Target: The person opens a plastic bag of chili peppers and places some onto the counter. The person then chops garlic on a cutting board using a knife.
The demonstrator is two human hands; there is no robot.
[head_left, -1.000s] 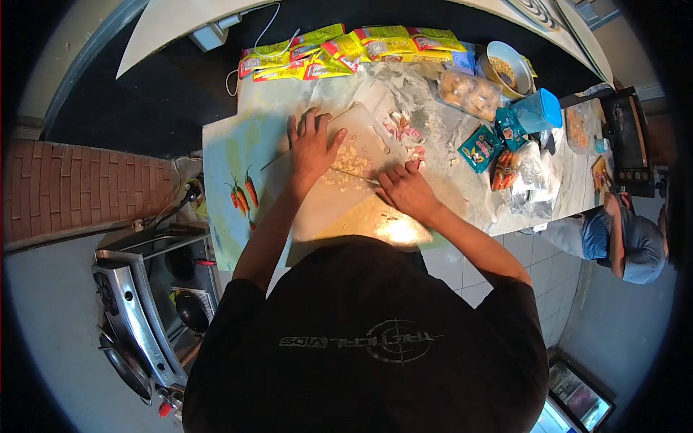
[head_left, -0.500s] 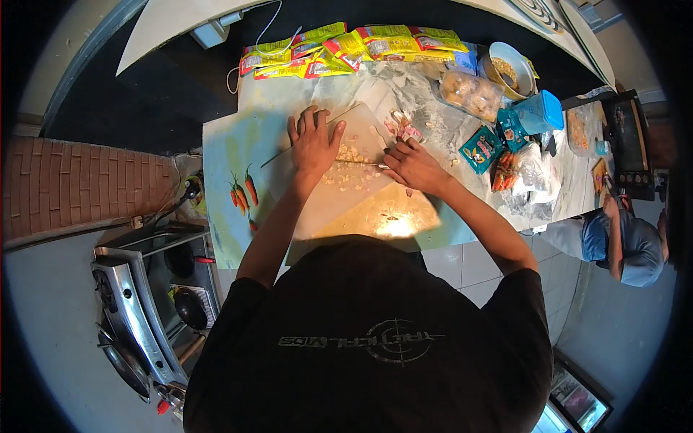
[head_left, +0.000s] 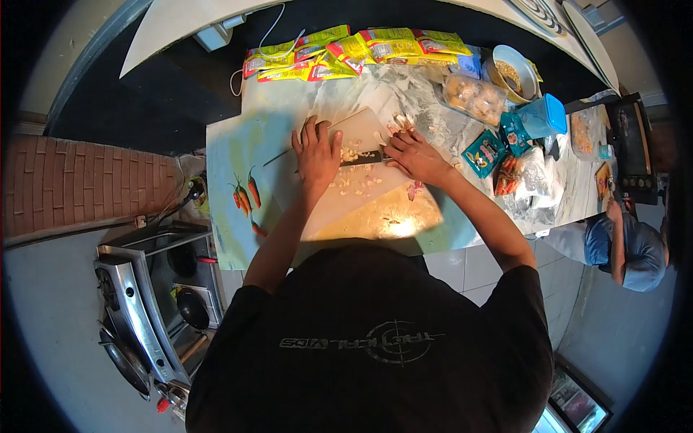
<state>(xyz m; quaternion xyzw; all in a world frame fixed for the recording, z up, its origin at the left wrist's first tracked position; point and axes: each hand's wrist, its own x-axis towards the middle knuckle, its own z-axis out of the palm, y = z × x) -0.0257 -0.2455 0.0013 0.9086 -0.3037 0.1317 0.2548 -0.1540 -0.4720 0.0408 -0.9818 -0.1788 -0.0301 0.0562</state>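
My right hand (head_left: 417, 157) is closed on the handle of a knife, its dark blade (head_left: 361, 158) lying across the white cutting board (head_left: 325, 213) with its flat side showing. At the blade's far end rests my left hand (head_left: 316, 155), fingers stretched out and slightly apart over the board; its palm hides the knife's tip. Chopped pale pieces (head_left: 351, 150), which look like garlic, lie along the blade, and more are scattered on the near side. Beyond my right hand are papery peels (head_left: 399, 123).
Several red-orange chilies (head_left: 253, 189) lie left of the board. Yellow packets (head_left: 350, 54) line the back. To the right are a plastic pack of round brown items (head_left: 473, 99), a bowl (head_left: 527, 81), a blue container (head_left: 543, 117) and green sachets (head_left: 484, 153). Another person (head_left: 626, 245) works far right.
The knife blade has tipped from edge-on to showing its dark flat side. Some chopped pieces are gathered along its far side. Both hands stay in nearly the same place.
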